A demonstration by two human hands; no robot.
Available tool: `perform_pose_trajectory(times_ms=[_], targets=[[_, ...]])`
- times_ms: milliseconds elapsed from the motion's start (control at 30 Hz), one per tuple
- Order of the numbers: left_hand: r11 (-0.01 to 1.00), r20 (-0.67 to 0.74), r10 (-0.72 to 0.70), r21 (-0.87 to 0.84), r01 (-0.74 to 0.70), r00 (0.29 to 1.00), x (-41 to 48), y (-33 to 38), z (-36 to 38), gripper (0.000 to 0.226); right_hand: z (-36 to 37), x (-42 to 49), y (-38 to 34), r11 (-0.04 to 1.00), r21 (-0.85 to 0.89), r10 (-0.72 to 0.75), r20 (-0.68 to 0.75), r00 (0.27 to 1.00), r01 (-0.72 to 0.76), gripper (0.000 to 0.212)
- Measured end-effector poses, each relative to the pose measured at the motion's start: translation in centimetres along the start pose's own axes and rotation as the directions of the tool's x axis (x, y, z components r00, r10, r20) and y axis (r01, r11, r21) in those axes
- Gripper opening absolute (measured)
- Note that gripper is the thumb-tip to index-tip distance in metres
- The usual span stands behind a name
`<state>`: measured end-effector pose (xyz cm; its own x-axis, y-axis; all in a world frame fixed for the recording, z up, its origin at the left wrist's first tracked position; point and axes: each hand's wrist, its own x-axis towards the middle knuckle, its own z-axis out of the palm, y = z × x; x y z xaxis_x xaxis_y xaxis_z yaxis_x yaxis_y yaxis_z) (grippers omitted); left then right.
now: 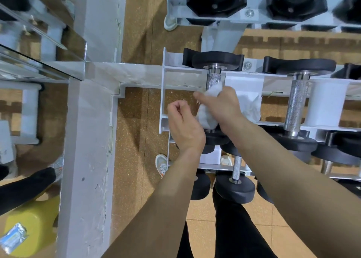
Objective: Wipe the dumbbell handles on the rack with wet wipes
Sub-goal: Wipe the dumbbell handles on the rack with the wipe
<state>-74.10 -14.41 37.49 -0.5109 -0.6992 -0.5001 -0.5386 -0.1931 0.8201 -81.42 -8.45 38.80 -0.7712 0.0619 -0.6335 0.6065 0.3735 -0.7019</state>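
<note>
Folding round the knurled handle (214, 80) of the end dumbbell (214, 61) on the middle tier, the wet wipe (207, 117) is clamped there by the right hand (221, 107), whose fingers and thumb are curled about bar and cloth together. It is held so, it may be judged, so that the whole girth is covered at once and the knurling can be scrubbed by sliding or twisting along the bar. Cloth is seen both beyond the knuckles and beneath the thumb, so the grip is set at the middle of the wipe. Bare steel is shown only at the far end of the bar, and the near end is hidden by wipe and wrist.

The left hand (183, 121) is held just beside the right, apart from the dumbbell, its fingers curled into a fist in which nothing is seen (readiness, not use, is suggested). The dumbbell is borne in its cradles by the white rack (163, 93), so no lifting is called for while the rubbing is done. The neighbouring handle (298, 101) is touched by neither hand. A crumpled white sheet (252, 109) is seen just right of the wrist. Whether it belongs to the same wipe cannot be told.
</note>
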Motion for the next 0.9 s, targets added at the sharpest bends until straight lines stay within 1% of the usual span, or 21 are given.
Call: perform_pose_trajectory(times_ms=[100,167,200,267,333,400,433,467,533,600,633,700,800,900], targets=[[1.0,0.005,-0.007,0.011,0.007,1.0,-0.2,0.2,-0.1,0.018,0.6,1.9,-2.0,0.974,0.22,0.064,-0.049,0.997,-0.052,0.028],[1.0,0.009,-0.015,0.016,0.014,1.0,-0.2,0.1,-0.1,0.018,0.8,2.3,-2.2,0.947,0.319,0.064,-0.047,0.997,-0.045,0.027],[1.0,0.009,-0.017,0.017,0.017,1.0,-0.2,0.1,-0.1,0.018,0.9,2.2,-1.7,0.951,0.306,0.043,-0.038,0.998,-0.029,0.028],[1.0,0.004,-0.008,0.01,0.008,1.0,-0.1,0.1,-0.1,0.017,0.7,1.3,-0.2,0.983,0.182,-0.013,0.008,1.0,0.011,0.03],[1.0,0.003,0.01,0.015,-0.01,1.0,-0.1,0.0,-0.1,0.018,0.0,0.4,1.6,0.992,0.122,-0.043,0.143,0.989,0.026,0.029],[1.0,0.01,0.01,0.017,-0.011,1.0,-0.2,0.2,-0.1,0.019,-0.9,0.0,2.4,0.993,0.108,-0.081,0.259,0.962,0.054,0.016],[1.0,0.009,0.007,0.011,-0.007,1.0,-0.3,0.2,-0.1,0.019,-1.1,0.0,2.3,0.994,0.084,-0.091,0.279,0.956,0.07,0.013],[1.0,0.006,0.007,0.005,-0.007,1.0,-0.2,0.2,-0.1,0.019,-1.1,0.2,2.1,0.995,0.068,-0.085,0.269,0.959,0.069,0.012],[1.0,0.006,0.011,0.001,-0.011,1.0,-0.2,0.0,0.0,0.018,-0.6,0.8,1.2,0.994,0.105,-0.028,0.168,0.985,0.011,0.016],[1.0,0.006,0.009,0.018,-0.009,1.0,-0.1,-0.1,0.0,0.016,-0.1,1.5,-0.4,0.971,0.228,0.065,0.058,0.996,-0.077,0.022],[1.0,0.004,0.007,0.029,-0.007,1.0,-0.1,0.0,0.0,0.016,0.2,1.8,-1.1,0.954,0.28,0.105,0.027,0.994,-0.108,0.024],[0.999,0.005,0.002,0.038,-0.002,1.0,-0.2,0.2,0.0,0.016,0.5,2.3,-2.0,0.924,0.357,0.143,0.017,0.99,-0.139,0.024],[0.999,-0.009,-0.002,0.037,0.002,1.0,-0.2,0.0,0.0,0.016,0.7,2.3,-2.2,0.916,0.381,0.143,-0.025,0.989,-0.123,0.023],[1.0,-0.018,0.004,0.027,-0.003,1.0,-0.1,-0.1,0.1,0.015,0.9,2.6,-1.9,0.953,0.303,0.062,-0.12,0.991,-0.023,0.017]])
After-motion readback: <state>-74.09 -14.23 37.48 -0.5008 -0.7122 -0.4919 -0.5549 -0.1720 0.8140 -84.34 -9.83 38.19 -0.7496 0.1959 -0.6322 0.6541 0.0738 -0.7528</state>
